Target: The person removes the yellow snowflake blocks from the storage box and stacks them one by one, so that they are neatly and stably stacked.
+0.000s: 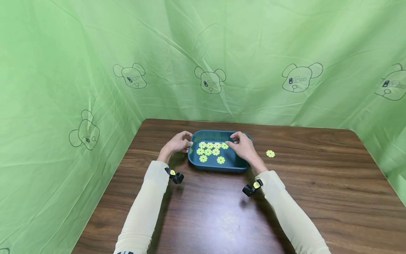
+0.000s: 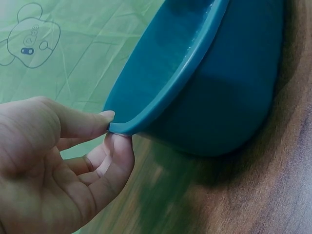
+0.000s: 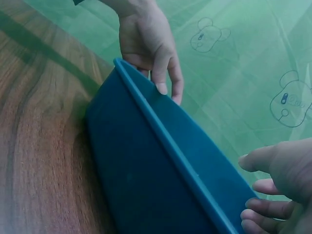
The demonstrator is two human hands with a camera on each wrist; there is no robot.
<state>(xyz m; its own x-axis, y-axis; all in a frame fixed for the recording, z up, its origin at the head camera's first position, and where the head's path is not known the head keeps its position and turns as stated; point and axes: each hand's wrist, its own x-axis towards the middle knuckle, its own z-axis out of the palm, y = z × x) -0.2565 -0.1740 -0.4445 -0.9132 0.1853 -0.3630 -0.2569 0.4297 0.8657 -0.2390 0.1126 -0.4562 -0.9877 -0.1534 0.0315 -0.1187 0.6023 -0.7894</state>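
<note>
A dark blue plastic basin [image 1: 234,169] rests on the table, with several yellow notched, flower-shaped discs [image 1: 208,152] spread over its floor. At its left end, my left hand [image 1: 178,144] pinches the rim [image 2: 127,127] between thumb and bent fingers, seen close up in the left wrist view. Over the right part of the basin is my right hand [image 1: 243,146], its thumb and fingers parted and loosely bent. Nothing shows between those fingers in the right wrist view, where the hand [image 3: 287,183] is cut by the frame's edge. The discs are hidden in both wrist views.
One more yellow disc [image 1: 270,153] lies on the table right of the basin. The brown wood-grain table [image 1: 317,169] extends to the right and toward me. A green curtain [image 1: 253,53] with outlined bear heads hangs behind the table and along its sides.
</note>
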